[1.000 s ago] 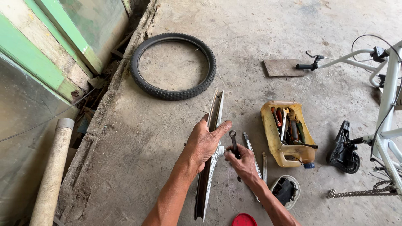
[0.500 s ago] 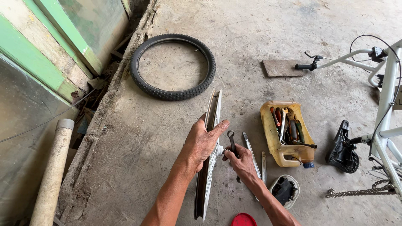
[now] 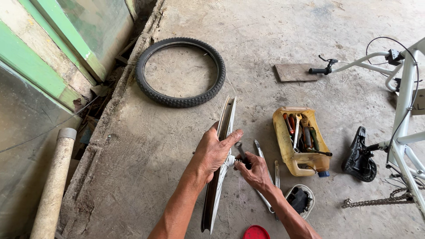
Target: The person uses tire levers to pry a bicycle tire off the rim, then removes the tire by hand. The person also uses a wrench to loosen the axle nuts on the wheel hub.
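Left hand (image 3: pixel 214 150) grips the upright wheel rim (image 3: pixel 220 177); right hand (image 3: pixel 253 170) is closed on a wrench (image 3: pixel 242 152) at the hub.

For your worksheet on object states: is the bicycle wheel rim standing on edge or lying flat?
On edge. The rim shows edge-on, rising from the concrete floor, steadied by the left hand.

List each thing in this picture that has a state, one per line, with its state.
Silver bicycle wheel rim: upright on edge, tyre off.
Left hand: gripping the rim.
Right hand: holding a dark wrench at the hub.
Black rubber tyre: flat on concrete.
Yellow cut-open jug: holding tools.
White bicycle frame: upside down.
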